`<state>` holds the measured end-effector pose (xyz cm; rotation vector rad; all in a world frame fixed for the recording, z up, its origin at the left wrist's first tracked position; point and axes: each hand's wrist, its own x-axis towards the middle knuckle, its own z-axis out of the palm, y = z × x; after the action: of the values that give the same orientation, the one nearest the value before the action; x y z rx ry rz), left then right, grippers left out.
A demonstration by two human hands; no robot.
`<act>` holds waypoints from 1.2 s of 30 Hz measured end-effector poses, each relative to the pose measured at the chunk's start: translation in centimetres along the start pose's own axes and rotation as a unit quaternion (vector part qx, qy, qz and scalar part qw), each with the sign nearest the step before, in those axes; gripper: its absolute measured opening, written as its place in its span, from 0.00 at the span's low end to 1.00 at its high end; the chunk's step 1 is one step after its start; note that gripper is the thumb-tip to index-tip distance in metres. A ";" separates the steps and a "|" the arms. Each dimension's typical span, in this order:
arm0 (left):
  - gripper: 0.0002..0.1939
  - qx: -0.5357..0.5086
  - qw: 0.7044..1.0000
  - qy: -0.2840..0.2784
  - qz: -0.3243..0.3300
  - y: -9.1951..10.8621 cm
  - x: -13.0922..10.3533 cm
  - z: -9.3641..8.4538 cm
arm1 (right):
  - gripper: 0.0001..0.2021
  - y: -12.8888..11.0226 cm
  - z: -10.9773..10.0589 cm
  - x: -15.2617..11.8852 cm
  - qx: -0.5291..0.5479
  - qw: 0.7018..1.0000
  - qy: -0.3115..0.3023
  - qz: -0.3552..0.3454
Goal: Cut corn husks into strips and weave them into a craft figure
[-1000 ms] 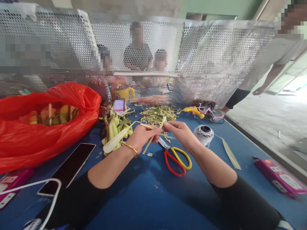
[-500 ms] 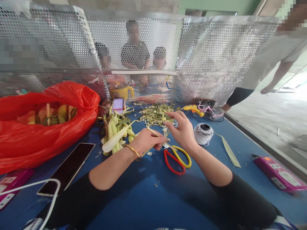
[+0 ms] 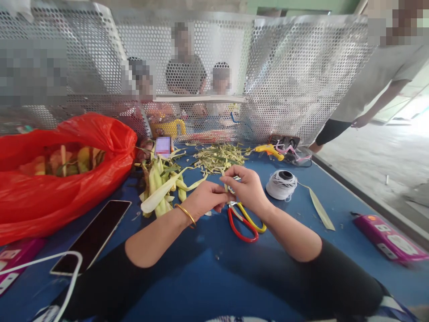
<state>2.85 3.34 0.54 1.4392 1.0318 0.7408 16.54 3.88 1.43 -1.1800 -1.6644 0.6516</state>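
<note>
1. Head view, centre of the frame: the left hand (image 3: 208,198) and right hand (image 3: 247,188) are meeting above the blue table (image 3: 208,277), fingertips touching.
2. Both hands are pinching a thin pale leaf strip (image 3: 225,181) between them; the left is curling closed around its lower end, the right is gripping it from above with thumb and forefinger.
3. The strip is showing only as a short piece rising between the two hands, just in front of the shred pile (image 3: 217,157).
4. Scissors (image 3: 244,218) with one red and one yellow handle are lying on the table directly below the right hand, blades hidden under it.
5. A bangle (image 3: 186,213) is sitting on the left wrist.
6. Left of centre, a leaf bundle (image 3: 162,185) is lying beside the left hand.
7. Right of centre, a string spool (image 3: 281,184) is standing near the right hand, with a single leaf (image 3: 320,209) lying further right.
8. Left side: a red bag (image 3: 67,179) is resting open, and a phone (image 3: 92,235) is lying below it.
9. Upper centre: a glue gun (image 3: 268,150) is lying by the perforated screen (image 3: 301,76), with people sitting behind it.
10. Lower right: a pink box (image 3: 389,239) is lying at the table edge.
</note>
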 end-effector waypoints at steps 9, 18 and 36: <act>0.17 0.008 0.998 -0.058 -0.014 0.1 -0.2 -0.3 | 0.08 0.2 0.5 -0.3 -0.029 0.997 0.066 -0.042; 0.15 -0.109 0.993 0.048 0.007 0.3 0.0 -0.3 | 0.08 0.2 -1.4 0.6 -0.086 0.988 0.089 -0.088; 0.14 -0.065 0.995 0.076 0.029 0.3 0.0 -0.2 | 0.13 0.7 -0.3 0.7 0.173 0.979 0.005 0.107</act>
<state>2.71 3.49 0.89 1.3208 1.0410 0.9534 17.02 4.74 1.27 -1.1113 -1.3560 1.0228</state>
